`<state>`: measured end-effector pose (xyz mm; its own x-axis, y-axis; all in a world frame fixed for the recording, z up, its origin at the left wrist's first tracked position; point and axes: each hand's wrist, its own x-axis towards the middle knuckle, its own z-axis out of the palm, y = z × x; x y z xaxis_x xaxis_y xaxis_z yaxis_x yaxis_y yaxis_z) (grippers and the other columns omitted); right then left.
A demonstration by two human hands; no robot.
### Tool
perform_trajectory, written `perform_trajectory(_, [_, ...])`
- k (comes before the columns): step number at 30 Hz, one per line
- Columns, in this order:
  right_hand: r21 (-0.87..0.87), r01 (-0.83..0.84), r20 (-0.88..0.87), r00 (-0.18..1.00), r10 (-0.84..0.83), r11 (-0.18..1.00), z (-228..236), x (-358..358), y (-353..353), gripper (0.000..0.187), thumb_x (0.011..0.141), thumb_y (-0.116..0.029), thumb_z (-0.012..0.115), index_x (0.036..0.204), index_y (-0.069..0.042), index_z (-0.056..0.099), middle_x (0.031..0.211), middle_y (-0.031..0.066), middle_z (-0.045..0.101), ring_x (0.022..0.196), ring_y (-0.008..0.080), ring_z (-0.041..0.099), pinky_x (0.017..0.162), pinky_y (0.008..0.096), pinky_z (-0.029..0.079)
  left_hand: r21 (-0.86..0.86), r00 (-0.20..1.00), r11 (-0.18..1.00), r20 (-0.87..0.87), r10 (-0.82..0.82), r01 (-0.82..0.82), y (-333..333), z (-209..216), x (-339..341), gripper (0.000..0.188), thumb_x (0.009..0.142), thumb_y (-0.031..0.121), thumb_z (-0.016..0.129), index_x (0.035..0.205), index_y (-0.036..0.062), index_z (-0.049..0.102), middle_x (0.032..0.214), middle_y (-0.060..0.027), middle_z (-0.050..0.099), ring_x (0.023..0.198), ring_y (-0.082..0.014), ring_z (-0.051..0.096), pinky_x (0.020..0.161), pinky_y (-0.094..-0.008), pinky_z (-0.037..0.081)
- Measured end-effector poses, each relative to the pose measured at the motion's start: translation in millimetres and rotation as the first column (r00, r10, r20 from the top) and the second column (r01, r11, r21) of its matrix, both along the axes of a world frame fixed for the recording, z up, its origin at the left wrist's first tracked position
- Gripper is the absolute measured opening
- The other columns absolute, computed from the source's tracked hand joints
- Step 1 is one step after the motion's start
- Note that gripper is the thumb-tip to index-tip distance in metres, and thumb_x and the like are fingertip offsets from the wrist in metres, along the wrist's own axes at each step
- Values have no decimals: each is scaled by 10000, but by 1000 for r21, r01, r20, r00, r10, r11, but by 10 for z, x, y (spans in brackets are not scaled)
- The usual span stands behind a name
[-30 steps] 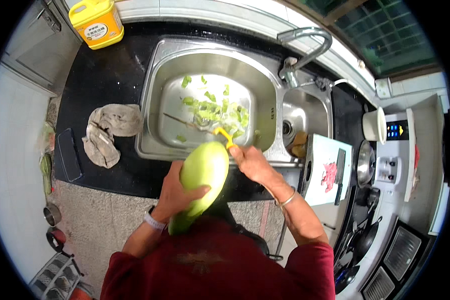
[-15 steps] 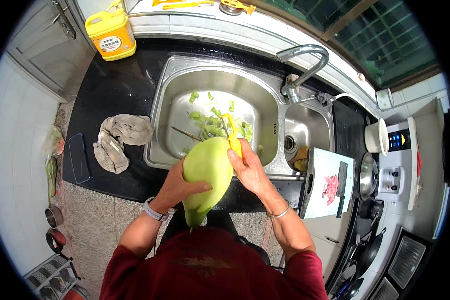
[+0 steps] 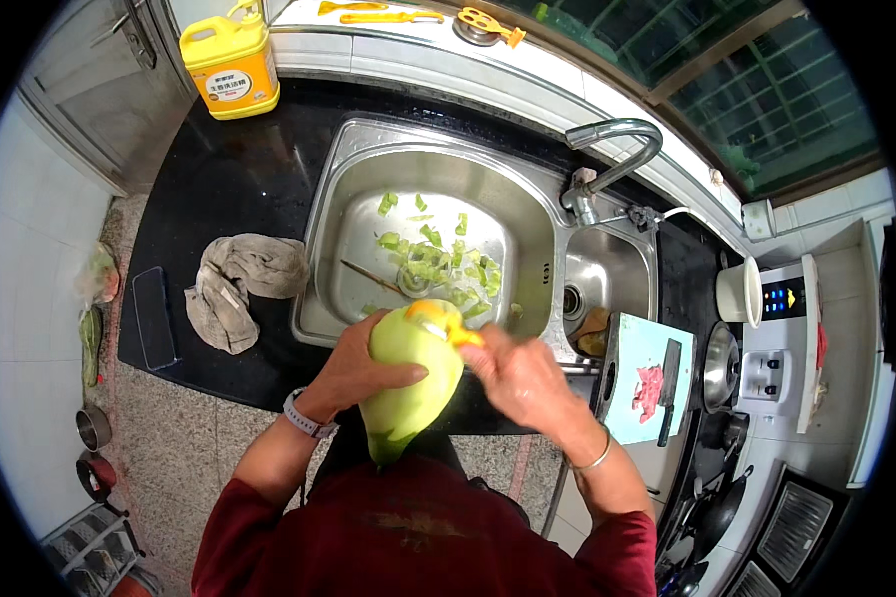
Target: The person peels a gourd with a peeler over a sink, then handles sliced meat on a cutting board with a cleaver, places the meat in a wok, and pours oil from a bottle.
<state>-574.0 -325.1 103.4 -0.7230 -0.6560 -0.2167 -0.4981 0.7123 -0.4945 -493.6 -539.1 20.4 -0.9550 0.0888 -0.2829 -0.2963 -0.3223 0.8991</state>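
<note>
My left hand (image 3: pixel 354 370) is wrapped round a large pear-shaped green papaya (image 3: pixel 406 393), its thumb across the upper side. Most of the papaya is pale and peeled; darker green skin shows at the narrow end close to my body. In my right hand (image 3: pixel 528 380), slightly smeared by motion, is a yellow peeler (image 3: pixel 444 322). Its head lies against the papaya's broad far end. Below, strips of green peel (image 3: pixel 433 261) and a thin brown stick (image 3: pixel 372 278) lie in the large basin of the steel sink (image 3: pixel 334 199).
A crumpled cloth (image 3: pixel 231 289), a phone (image 3: pixel 153 318) and a yellow jug (image 3: pixel 231 80) stand or lie on the black counter. At right, a cutting board (image 3: pixel 635 413) bears raw meat (image 3: pixel 647 392) and a knife (image 3: pixel 670 383). The faucet (image 3: pixel 627 149) arches over the small basin.
The peeler has shifted toward me and onto the papaya's far end. My right hand has moved down and right, its wrist turning. The papaya's far end has dropped slightly nearer to me.
</note>
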Motion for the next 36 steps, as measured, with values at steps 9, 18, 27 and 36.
perform_trajectory(9, [434,-15,-88,994,59,901,-72,-336,-85,428,1024,-369,491,944,18,655,656,207,650,636,431,657,572,481,530,91,1000,996,-3,-1,2,-34,41,173,554,723,162,858,1210,-5,652,1113,-72,698,1009,-127,639,875,-296,525])
perform_trajectory(18, [192,-125,48,992,118,973,305,-101,-349,438,1035,-385,463,1005,20,628,631,243,624,613,429,656,599,525,515,130,998,991,50,-23,16,-143,12,92,582,729,151,852,1243,-10,633,1081,-67,714,962,-132,664,869,-315,539])
perform_trajectory(27, [294,150,-33,989,-147,944,-411,-481,285,506,1037,-447,429,950,2,646,674,212,653,640,426,659,632,514,540,4,1000,1000,-14,-16,16,-185,-106,85,534,732,109,840,1215,-12,649,1071,-59,716,962,-126,661,866,-300,534])
perform_trajectory(36, [29,-27,-4,1000,27,999,-268,-74,-24,445,1029,-411,469,954,-7,641,644,230,628,618,429,646,582,511,519,213,998,977,54,9,-20,-300,-429,140,535,721,138,842,1193,-31,653,1073,-67,716,957,-134,666,861,-297,534])
